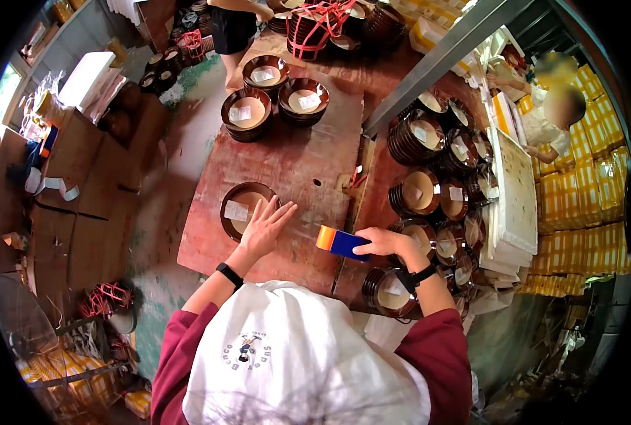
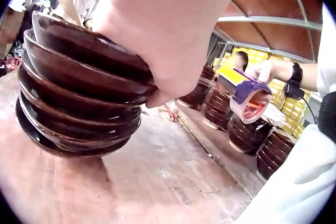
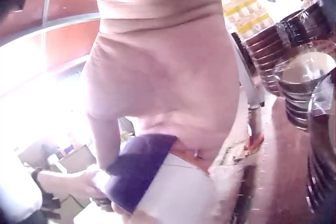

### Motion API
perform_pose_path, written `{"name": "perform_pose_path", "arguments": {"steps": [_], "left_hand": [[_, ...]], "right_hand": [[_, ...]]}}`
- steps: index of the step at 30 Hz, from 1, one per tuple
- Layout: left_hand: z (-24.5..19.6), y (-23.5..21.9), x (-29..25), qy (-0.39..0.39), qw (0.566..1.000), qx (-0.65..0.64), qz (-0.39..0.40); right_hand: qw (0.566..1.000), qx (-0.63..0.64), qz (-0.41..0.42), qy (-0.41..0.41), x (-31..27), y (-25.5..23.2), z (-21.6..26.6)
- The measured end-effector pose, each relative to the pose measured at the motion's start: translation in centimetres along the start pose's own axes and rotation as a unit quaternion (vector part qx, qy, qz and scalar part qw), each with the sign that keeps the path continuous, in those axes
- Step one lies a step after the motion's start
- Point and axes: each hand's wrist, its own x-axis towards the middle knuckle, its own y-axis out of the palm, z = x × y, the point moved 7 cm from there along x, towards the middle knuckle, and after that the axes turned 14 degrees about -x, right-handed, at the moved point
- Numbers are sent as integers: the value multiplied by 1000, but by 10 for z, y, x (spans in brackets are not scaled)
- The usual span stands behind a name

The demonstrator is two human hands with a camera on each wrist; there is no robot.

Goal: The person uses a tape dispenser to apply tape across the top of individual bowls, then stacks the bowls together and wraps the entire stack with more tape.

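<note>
My left hand (image 1: 262,228) lies over the right rim of a stack of dark brown glazed bowls (image 2: 79,95), its fingers straight and spread. In the left wrist view the thumb comes down beside the top bowl's rim. A white paper label (image 1: 236,211) sits inside the top bowl. My right hand (image 1: 384,242) grips a blue and orange tape dispenser (image 1: 346,244) to the right of the stack, above the table's near part. In the left wrist view a tape roll (image 2: 256,106) shows at the dispenser's end.
Three more bowl stacks (image 1: 305,99) with labels stand farther back on the red-brown wooden table (image 1: 308,163). Many stacked bowls (image 1: 416,191) crowd the right side beyond a gap. A slanting metal post (image 1: 429,74) rises there. Two people are in the background, near yellow-strapped boxes (image 1: 577,198) and at the far table end.
</note>
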Motion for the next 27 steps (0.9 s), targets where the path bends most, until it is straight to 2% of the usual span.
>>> {"name": "perform_pose_path", "arguments": {"steps": [1,4,7,10,11,15,19,20,22,25,27], "left_hand": [[-2,-2,-1,-2,1000,-4,8],[1,-2,1,6,1000,-2,19],[2,-2,-1,4,1000,-6,18],[1,-3,1,6,1000,-10,9],[2,-3,1,7,1000,-6,9],[2,0,-1,17,1000,-12,3],[0,-1,1,5,1000,-17,21],[0,-1,1,7,1000,-22,20],[1,0,0,10,999,-26,15],[2,1,-1,14,1000,-27,9],[2,1,1,18,999,-29,2]], "right_hand": [[991,128,39,27,-6,4,0],[994,96,47,11,-8,3,6],[975,189,94,67,-26,5,-5],[968,225,83,70,-39,3,-2],[979,176,78,58,-35,7,-3],[967,205,102,112,-16,31,-18],[969,158,79,172,26,48,-31],[963,180,67,188,39,54,-33],[975,95,45,194,67,60,-41],[972,91,56,211,82,63,-38],[977,83,41,194,79,60,-35]]}}
